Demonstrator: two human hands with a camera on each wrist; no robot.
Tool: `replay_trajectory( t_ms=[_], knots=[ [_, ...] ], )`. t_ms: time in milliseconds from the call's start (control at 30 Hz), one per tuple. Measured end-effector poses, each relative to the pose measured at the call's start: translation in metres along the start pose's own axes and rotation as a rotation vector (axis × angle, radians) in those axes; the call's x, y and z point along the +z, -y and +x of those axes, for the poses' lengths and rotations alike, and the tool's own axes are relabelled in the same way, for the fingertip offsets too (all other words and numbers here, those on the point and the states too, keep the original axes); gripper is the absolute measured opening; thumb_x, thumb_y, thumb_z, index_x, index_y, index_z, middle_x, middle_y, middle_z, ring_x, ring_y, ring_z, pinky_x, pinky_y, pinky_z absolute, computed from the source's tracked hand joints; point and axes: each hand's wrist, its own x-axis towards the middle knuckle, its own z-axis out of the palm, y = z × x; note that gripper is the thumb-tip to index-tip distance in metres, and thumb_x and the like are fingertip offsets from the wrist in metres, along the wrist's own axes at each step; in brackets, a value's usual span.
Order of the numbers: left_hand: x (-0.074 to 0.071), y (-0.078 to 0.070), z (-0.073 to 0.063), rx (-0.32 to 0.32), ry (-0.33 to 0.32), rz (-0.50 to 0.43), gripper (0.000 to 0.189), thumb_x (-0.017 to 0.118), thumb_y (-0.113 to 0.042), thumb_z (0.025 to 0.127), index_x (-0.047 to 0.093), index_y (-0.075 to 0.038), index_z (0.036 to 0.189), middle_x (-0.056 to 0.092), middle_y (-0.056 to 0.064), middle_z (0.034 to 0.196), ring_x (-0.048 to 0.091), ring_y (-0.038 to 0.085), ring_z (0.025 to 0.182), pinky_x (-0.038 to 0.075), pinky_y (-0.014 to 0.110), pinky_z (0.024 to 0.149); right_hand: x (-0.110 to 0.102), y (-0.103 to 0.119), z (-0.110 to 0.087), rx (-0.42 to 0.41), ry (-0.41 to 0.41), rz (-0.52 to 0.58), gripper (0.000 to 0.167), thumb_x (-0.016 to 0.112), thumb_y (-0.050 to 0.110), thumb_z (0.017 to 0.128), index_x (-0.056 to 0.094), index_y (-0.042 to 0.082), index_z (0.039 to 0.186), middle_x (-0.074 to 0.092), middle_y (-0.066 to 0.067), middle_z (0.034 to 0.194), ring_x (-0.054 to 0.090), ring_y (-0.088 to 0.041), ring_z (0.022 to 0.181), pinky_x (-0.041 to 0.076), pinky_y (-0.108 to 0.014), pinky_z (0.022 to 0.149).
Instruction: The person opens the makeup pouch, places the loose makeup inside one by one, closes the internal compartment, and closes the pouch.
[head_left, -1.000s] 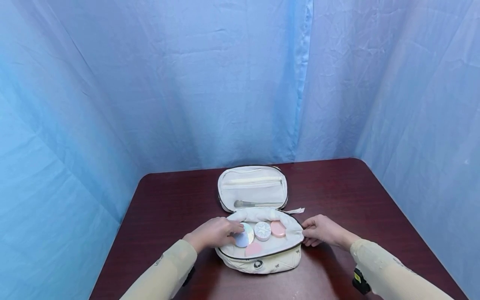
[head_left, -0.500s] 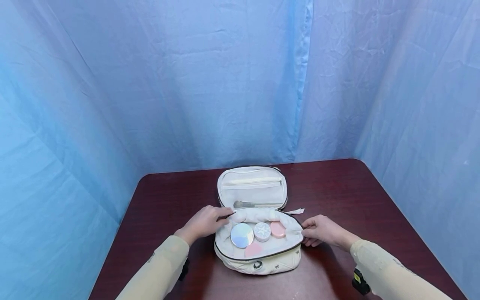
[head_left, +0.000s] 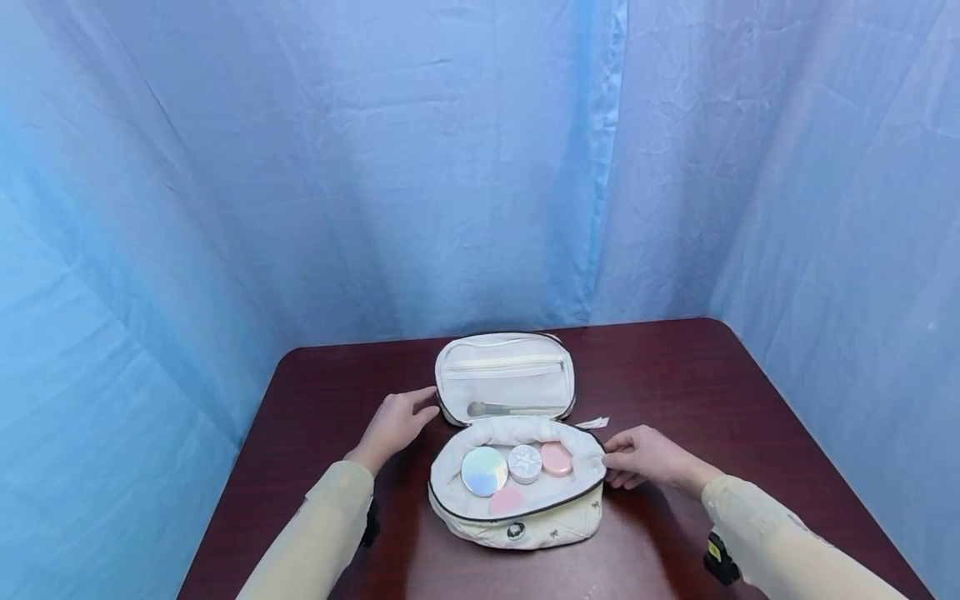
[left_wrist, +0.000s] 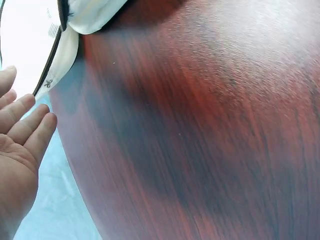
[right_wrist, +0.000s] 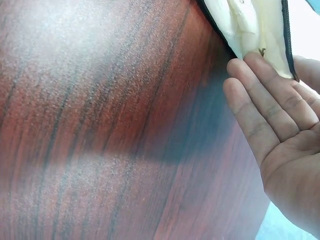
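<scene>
A cream makeup bag (head_left: pixel 558 525) with dark zipper edging lies unzipped on the table. Inside it are a shiny round compact (head_left: pixel 483 472), a small white round case with a star pattern (head_left: pixel 525 463), a pink round case (head_left: pixel 556 459) and a flat pink piece (head_left: pixel 507 499). My left hand (head_left: pixel 393 427) has its fingers extended at the left edge of the folded-back lid (head_left: pixel 502 387); the left wrist view shows them loosely straight. My right hand (head_left: pixel 651 458) pinches the bag's right end, thumb at the rim and fingers along the outer side (right_wrist: pixel 242 30).
A makeup brush (head_left: pixel 510 409) lies along the lower part of the lid, below a zipped pocket. A pale strap or tag (head_left: pixel 592 423) sticks out at the right of the hinge. The dark red wooden table (head_left: pixel 675 375) is bordered by blue curtains (head_left: pixel 480 167).
My left hand has let go of the shiny compact, passed the bag's left rim and moved back and left to the lid's edge. The right hand has stayed at the bag's right end.
</scene>
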Motion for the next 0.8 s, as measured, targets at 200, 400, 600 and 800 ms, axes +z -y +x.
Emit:
replay_trajectory(
  t_ms=[200,400,600,800],
  knots=[
    [-0.001,0.001,0.009,-0.105,-0.011,-0.11,0.049,0.065,-0.024,0.102,0.056,-0.004,0.146,0.06,0.017,0.143,0.058,0.033,0.131,0.049,0.05,0.106,-0.006,0.002,0.003,0.016,-0.027,-0.048,0.03,0.067,0.018,0.099,0.069,-0.008,0.115,0.074,-0.016,0.086,0.073,-0.029,0.077,0.063,-0.042,0.069],
    [0.002,0.003,0.016,-0.158,-0.009,-0.184,0.054,0.063,-0.027,0.103,0.051,-0.001,0.149,0.058,0.018,0.145,0.055,0.032,0.135,0.047,0.049,0.11,-0.014,0.004,0.011,0.001,-0.056,-0.09,0.029,0.065,0.017,0.1,0.07,-0.008,0.114,0.074,-0.016,0.084,0.074,-0.029,0.077,0.063,-0.042,0.068],
    [0.006,0.005,0.021,-0.208,-0.019,-0.257,0.054,0.061,-0.025,0.104,0.05,0.003,0.148,0.059,0.021,0.143,0.056,0.034,0.134,0.049,0.048,0.107,-0.024,0.005,0.026,-0.008,-0.132,-0.078,0.031,0.061,0.014,0.102,0.067,-0.012,0.117,0.074,-0.015,0.084,0.074,-0.026,0.075,0.063,-0.041,0.067],
    [0.011,0.005,0.026,-0.251,-0.025,-0.309,0.056,0.062,-0.028,0.103,0.05,0.002,0.148,0.058,0.02,0.145,0.055,0.032,0.135,0.05,0.047,0.107,-0.03,0.012,0.043,0.006,-0.213,-0.1,0.035,0.06,0.014,0.102,0.063,-0.014,0.123,0.075,-0.016,0.088,0.074,-0.026,0.079,0.062,-0.038,0.069]
  ],
)
